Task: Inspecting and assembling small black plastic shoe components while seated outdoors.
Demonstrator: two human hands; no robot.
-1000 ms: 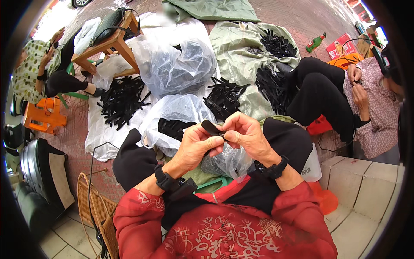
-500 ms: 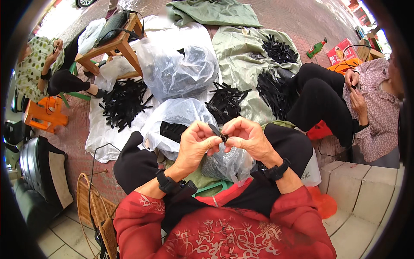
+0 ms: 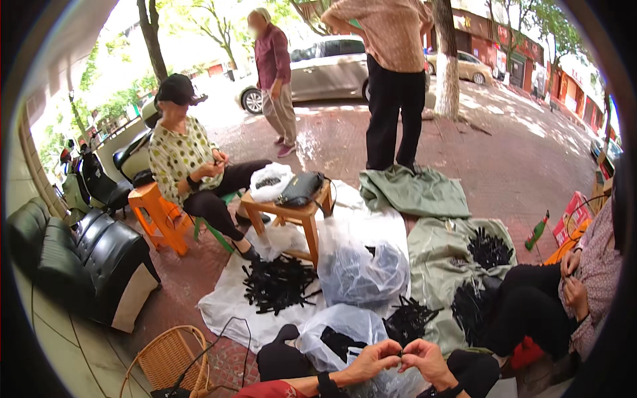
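Low in the picture, my left hand [image 3: 373,360] and my right hand [image 3: 428,363] meet, fingertips pinched together. Between them shows a small black piece [image 3: 400,353], mostly hidden by the fingers; its exact kind is too small to tell. Just beyond my left hand lies an opened clear plastic bag [image 3: 313,339] with black strips [image 3: 342,341] inside. A heap of black strips [image 3: 410,320] rests on the sheets beyond my hands. Larger heaps of black strips lie at the left [image 3: 279,284] and right [image 3: 472,312].
A wooden stool [image 3: 302,222] carries a black handbag [image 3: 300,189] and a white bag [image 3: 271,182]. Two seated people handle small things at left [image 3: 186,152] and right [image 3: 590,278]. Another person stands [image 3: 391,79] beyond a green cloth [image 3: 415,192]; one more walks [image 3: 273,73]. A wicker chair [image 3: 171,358] is at near left.
The view has tilted up, bringing the street, a car and two upright people into sight. My hands now appear lower in the picture, still pinched together on the small black piece.
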